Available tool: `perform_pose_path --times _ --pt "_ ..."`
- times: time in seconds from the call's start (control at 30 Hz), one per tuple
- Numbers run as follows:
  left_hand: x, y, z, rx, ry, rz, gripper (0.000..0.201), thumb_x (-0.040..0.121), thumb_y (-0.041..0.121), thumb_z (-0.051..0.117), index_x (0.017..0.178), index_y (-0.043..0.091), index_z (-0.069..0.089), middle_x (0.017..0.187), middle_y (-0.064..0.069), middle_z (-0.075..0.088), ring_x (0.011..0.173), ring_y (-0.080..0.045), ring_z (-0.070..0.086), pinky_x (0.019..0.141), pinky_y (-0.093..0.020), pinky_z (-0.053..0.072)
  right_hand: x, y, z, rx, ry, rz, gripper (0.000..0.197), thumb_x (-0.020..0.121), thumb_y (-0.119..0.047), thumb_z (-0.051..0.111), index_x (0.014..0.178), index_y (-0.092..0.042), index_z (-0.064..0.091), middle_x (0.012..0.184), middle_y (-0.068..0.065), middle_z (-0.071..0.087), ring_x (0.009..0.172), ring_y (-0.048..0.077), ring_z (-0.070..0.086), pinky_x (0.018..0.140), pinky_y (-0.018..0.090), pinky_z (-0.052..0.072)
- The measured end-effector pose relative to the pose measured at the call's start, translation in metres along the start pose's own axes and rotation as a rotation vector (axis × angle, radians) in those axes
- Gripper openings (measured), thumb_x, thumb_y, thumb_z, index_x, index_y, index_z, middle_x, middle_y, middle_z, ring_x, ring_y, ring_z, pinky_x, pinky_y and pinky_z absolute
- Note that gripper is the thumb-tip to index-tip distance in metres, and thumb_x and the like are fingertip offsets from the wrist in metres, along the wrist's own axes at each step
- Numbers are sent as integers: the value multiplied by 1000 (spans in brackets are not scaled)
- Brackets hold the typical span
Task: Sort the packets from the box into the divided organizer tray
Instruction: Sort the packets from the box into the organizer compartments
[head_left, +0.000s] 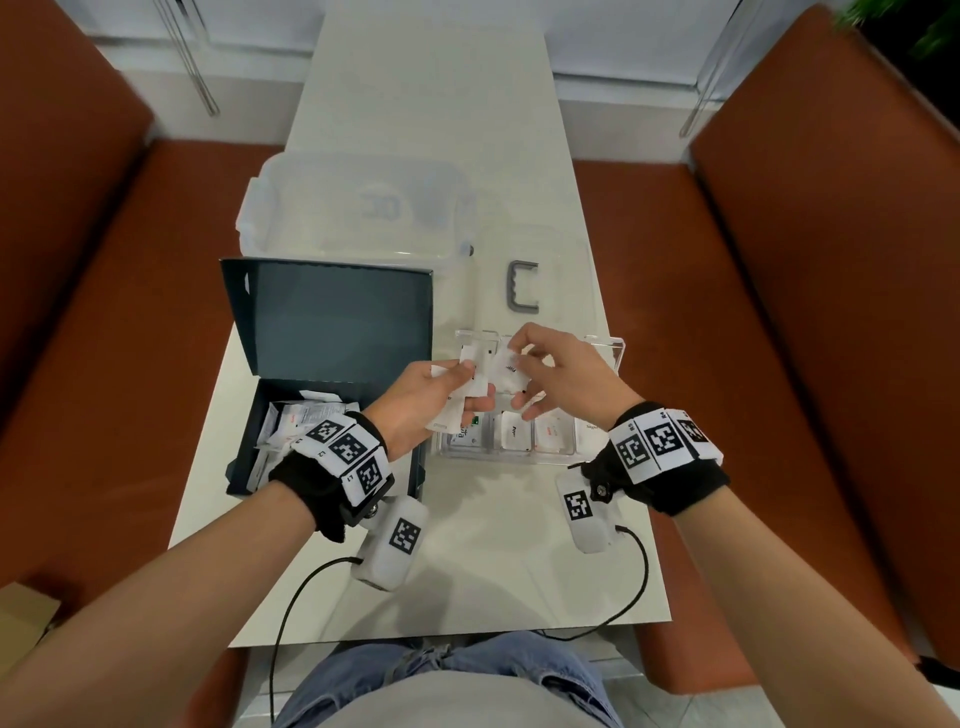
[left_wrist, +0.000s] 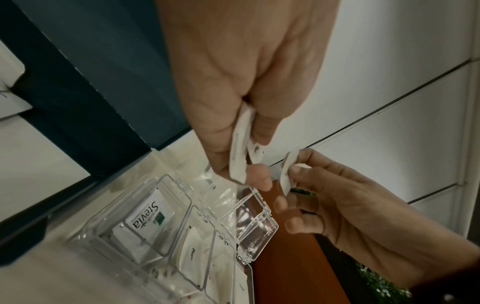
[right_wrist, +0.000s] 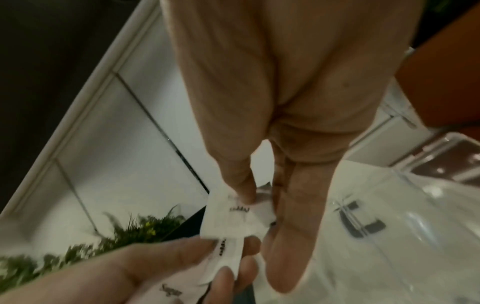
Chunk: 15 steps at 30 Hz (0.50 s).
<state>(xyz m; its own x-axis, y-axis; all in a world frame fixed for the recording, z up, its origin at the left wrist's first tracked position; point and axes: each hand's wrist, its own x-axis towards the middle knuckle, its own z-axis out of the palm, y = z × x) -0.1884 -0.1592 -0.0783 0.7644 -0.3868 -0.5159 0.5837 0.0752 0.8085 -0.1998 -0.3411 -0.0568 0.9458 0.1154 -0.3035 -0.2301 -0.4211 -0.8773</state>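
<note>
From the head view, a person sat at a white table (head_left: 415, 104) with a dark box (head_left: 291, 415) of packets open on the left and a clear tray (head_left: 602, 353) just right of it. The left hand (head_left: 426, 400) gripped a small fan of packets (head_left: 457, 400) above the tray, while the right hand (head_left: 550, 374) pinched one packet (head_left: 506, 371) away from them. From the left wrist, the left fingers (left_wrist: 259, 127) were curled round the packets, and below them the tray (left_wrist: 259, 226) showed a Stevia packet (left_wrist: 145, 218) in one compartment and others alongside. From the right wrist, thumb and finger pinched a packet (right_wrist: 233, 216) printed "Pepper", touching the stack (right_wrist: 228, 253) in the left hand. The step appeared to be picking one packet off the handful; next it likely needed matching to the compartment with like packets and dropping in flat
</note>
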Motion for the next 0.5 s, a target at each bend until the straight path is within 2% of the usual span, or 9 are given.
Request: perform_pose_path --times 0.07,0.17,0.23,0.33,0.4,0.5 --pt "1 0 2 -11 -8 -35 29 102 23 46 119 3 58 101 -13 69 75 -15 71 53 -21 51 2 -1 -2 -246 -15 -76 19 97 -9 47 97 -19 63 90 12 52 66 22 65 56 32 59" --pt "2 -2 3 10 -49 -68 33 101 27 45 118 1 59 98 -15 70 74 -15 70 53 -21 52 4 -3 -1 -502 15 -166 30 95 -4 49 107 -22 71 96 15 52 81 24 59 75 32 55" --pt "2 -5 4 47 -71 -65 34 101 28 47 117 1 60 99 -14 70 76 -14 70 55 -20 52 4 -3 1 -468 45 -187 31 93 -3 53 111 -22 69 95 12 57 79 17 57 78 25 50" --pt "3 -9 4 107 -98 -52 28 98 28 53 112 6 65 105 -11 70 83 -13 71 61 -20 53 3 -3 3 -363 69 -180 26 90 -8 61 111 -20 68 91 4 62 70 7 57 65 4 42" --pt "4 -10 5 143 -112 -38 22 97 24 56 109 8 66 104 -7 71 85 -13 71 64 -20 54 3 -3 6 -389 73 -192 25 88 -8 63 110 -18 70 94 3 63 73 6 56 64 0 39" --pt "6 -10 6 174 -121 5 15 97 17 56 104 9 67 97 -4 71 83 -12 71 66 -21 54 6 -2 9 -410 73 -204 28 90 -9 62 114 -21 70 97 3 58 78 7 55 71 5 38"
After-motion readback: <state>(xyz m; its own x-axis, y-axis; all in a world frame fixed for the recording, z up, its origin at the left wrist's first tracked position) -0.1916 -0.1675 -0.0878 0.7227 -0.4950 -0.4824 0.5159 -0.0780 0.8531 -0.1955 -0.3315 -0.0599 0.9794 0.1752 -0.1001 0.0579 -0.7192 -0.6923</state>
